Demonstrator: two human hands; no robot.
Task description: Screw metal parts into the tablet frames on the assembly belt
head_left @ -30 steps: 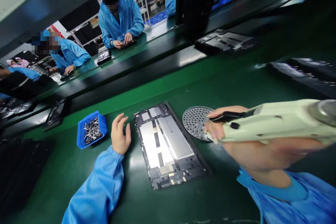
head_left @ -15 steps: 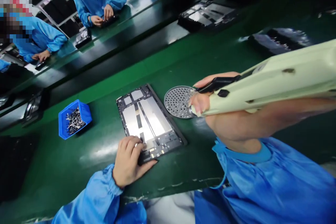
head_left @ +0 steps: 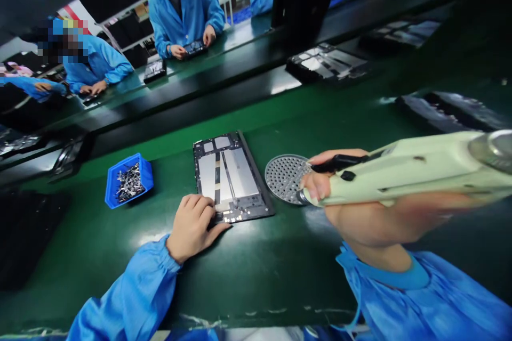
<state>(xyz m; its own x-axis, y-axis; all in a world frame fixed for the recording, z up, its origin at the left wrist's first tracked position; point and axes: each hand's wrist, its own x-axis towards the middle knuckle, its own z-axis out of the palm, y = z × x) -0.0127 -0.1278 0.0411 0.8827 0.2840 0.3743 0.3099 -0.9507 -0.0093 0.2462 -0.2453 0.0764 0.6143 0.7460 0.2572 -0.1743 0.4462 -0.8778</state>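
Observation:
An opened tablet chassis (head_left: pixel 230 176) lies flat on the green belt (head_left: pixel 260 277), its metal plates and circuit parts facing up. My left hand (head_left: pixel 192 226) rests on its near left corner, fingers curled and pinching the edge. My right hand (head_left: pixel 352 197) is wrapped round a pale green electric screwdriver (head_left: pixel 404 173) held level, its tip over a round perforated metal screw dish (head_left: pixel 285 178) to the right of the chassis.
A small blue bin of metal parts (head_left: pixel 128 181) sits left of the chassis. More open chassis (head_left: pixel 326 64) lie on the far belt and at right (head_left: pixel 448 109). Across the line, people in blue coats (head_left: pixel 184 8) work at their own devices.
My left hand moved from beside the chassis's far left edge down to its near left corner and closed on it. The screwdriver stays over the round dish.

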